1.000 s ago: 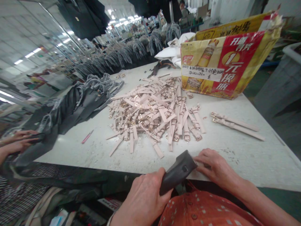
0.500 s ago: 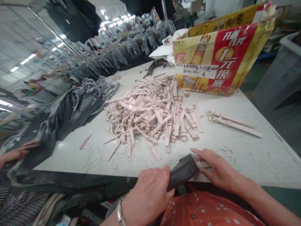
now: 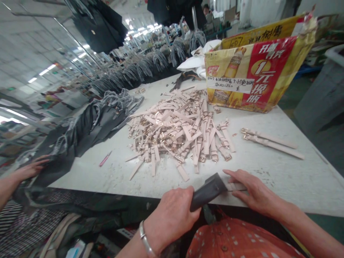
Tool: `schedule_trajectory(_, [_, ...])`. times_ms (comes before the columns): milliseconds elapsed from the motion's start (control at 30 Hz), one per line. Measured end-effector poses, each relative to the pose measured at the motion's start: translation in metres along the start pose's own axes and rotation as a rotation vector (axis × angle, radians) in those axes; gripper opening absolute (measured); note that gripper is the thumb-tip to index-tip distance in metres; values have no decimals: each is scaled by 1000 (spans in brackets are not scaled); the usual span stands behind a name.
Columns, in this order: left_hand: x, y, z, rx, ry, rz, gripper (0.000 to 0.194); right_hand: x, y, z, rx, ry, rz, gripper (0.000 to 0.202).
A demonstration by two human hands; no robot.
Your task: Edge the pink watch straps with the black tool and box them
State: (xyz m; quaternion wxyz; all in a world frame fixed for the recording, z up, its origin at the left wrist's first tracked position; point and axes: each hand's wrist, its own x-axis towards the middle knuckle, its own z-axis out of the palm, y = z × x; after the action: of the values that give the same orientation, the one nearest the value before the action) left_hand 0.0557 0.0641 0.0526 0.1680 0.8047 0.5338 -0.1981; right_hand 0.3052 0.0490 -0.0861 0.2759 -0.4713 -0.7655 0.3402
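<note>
My left hand (image 3: 176, 209), with a silver bangle at the wrist, is closed round a dark grey folded piece (image 3: 209, 191) at the table's front edge. To its right, my right hand (image 3: 254, 190) holds a pale pink strap (image 3: 235, 186) between thumb and fingers. The strap's left end meets the right end of the dark piece; whether it goes inside is hard to see. Beyond my hands lies a large pile of pale pink buckled straps (image 3: 174, 125). Two more straps (image 3: 271, 143) lie side by side on the right of the table.
A yellow and red carton (image 3: 242, 79) stands at the back right, beside a grey bin (image 3: 319, 93). Pink-handled tweezers (image 3: 105, 158) lie at the left of the table (image 3: 88, 175). Another person's hand (image 3: 32, 168) touches dark fabric pieces (image 3: 88, 132) on the left.
The whole view has shifted slightly, so the table and carton appear further right. My hands keep the same holds, and the dark piece and strap look much the same.
</note>
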Motion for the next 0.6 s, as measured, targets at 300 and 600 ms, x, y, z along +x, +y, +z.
schedule_trajectory(300, [5,7,5,36,27,33,20,2,4,2,7,21,1,53])
schedule_trajectory(600, [13,-7,26,-135,110,-170,33,3,-7,4,-4,101,3,52])
